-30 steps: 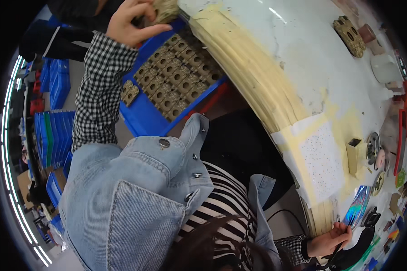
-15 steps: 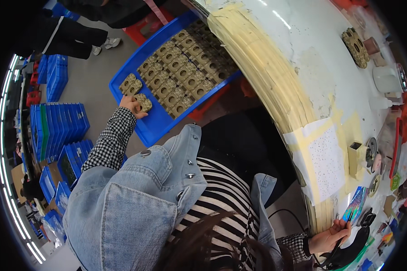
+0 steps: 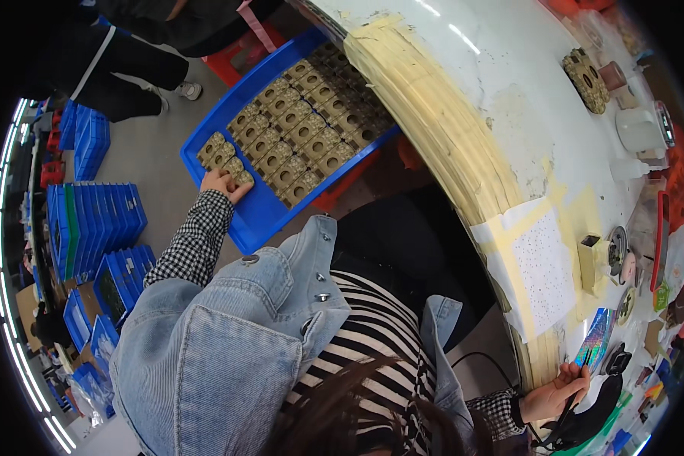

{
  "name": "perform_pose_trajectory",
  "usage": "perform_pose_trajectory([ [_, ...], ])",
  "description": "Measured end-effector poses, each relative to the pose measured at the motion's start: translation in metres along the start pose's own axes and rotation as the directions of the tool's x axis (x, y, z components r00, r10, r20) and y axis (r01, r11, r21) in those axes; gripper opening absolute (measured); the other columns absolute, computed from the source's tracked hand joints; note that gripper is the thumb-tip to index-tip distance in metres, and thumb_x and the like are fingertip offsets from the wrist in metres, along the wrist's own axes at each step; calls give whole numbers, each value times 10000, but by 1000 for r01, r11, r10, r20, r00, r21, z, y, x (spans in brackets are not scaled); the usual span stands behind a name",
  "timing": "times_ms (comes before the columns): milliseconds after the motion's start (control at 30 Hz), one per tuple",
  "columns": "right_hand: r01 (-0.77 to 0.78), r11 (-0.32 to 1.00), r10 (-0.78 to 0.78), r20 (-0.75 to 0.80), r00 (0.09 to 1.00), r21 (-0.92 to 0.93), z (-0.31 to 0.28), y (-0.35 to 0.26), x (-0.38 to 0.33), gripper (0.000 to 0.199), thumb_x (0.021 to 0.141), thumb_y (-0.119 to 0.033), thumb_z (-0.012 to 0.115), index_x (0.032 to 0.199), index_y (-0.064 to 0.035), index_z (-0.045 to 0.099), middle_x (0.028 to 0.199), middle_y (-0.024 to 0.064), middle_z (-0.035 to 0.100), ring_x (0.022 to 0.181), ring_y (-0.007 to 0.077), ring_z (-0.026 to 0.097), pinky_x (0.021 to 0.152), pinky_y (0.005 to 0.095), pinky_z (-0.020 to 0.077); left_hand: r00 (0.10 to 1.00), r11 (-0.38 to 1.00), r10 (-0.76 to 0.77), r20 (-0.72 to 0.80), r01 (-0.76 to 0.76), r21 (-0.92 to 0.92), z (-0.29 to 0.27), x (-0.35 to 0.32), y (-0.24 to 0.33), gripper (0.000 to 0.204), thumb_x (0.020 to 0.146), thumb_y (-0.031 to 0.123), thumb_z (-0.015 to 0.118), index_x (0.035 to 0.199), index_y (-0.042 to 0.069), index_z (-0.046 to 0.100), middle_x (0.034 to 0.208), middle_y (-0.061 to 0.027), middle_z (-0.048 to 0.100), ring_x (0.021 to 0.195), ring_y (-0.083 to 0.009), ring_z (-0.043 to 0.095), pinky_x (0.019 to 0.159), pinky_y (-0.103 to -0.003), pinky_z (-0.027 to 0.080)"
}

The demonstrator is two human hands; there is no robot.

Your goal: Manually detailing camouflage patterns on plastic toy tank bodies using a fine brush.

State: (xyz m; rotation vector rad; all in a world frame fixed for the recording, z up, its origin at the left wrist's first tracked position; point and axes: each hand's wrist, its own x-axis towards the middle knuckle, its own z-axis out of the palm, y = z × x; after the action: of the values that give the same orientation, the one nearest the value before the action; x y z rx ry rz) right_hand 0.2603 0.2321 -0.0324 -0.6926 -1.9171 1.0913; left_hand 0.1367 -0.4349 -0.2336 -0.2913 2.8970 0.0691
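Observation:
At the lower left corner of a blue tray (image 3: 260, 222), my left hand (image 3: 222, 185) has its fingers closed on a small tan piece (image 3: 239, 172) with a pebbled, stone-like surface. That piece sits right against similar pieces (image 3: 216, 149) in the tray's left column. Several rows of such pieces (image 3: 290, 120), many with a round hollow, fill most of the rest of the tray. Over the table's near right edge, my right hand (image 3: 556, 394) is closed round a thin dark pen-like stick (image 3: 585, 357); its tip is too small to make out.
A white table (image 3: 463, 83) with a taped edge curves along the right. On it are a speckled paper sheet (image 3: 541, 266), a small open box (image 3: 591, 262), a white cup (image 3: 640, 128) and another pebbled piece (image 3: 585, 80). Stacked blue trays (image 3: 102, 224) stand left. Another person's legs (image 3: 140, 72) show top left.
My left hand has brought the pebbled piece up against the one above it in the left column, closing the gap. The right hand keeps its hold on the stick, nearly unmoved.

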Motion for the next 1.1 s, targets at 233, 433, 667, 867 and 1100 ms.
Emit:
perform_pose_trajectory([
  [233,-33,999,33,-7,999,3,8,-5,1,354,1000,-296,403,1081,30,513,848,85,562,755,145,534,726,258,450,979,985,144,-142,-128,119,-19,83,0,384,823,361,631,1007,30,566,1029,-178,532,1038,-327,488,978,-459,364],
  [433,-46,996,46,-8,999,71,2,-1,0,315,1000,-288,407,1059,2,513,848,70,562,757,141,536,724,255,447,931,995,-51,361,18,93,-53,122,43,615,749,502,653,1150,50,538,1297,-168,437,1276,-330,334,1106,-540,188],
  [667,-35,996,33,23,999,78,6,-3,4,275,999,-246,409,1044,0,523,838,74,571,732,142,547,710,261,455,929,977,-181,322,132,170,-43,113,42,620,735,495,672,1162,58,566,1407,-176,352,1345,-320,254,1128,-527,137],
  [867,-50,990,49,14,999,131,3,-2,2,262,1001,-229,400,1025,2,521,828,82,576,717,148,545,698,262,452,932,949,-256,255,193,247,-81,110,39,484,691,432,721,969,48,617,1296,-180,445,1254,-307,375,1128,-529,131],
  [1100,-39,990,35,35,999,133,6,-5,1,263,998,-235,414,1025,3,522,821,88,578,715,153,551,694,265,457,885,985,107,-453,-155,-70,-196,137,38,382,655,396,727,756,60,576,1080,-76,586,1035,-277,548,1019,-592,247],
])
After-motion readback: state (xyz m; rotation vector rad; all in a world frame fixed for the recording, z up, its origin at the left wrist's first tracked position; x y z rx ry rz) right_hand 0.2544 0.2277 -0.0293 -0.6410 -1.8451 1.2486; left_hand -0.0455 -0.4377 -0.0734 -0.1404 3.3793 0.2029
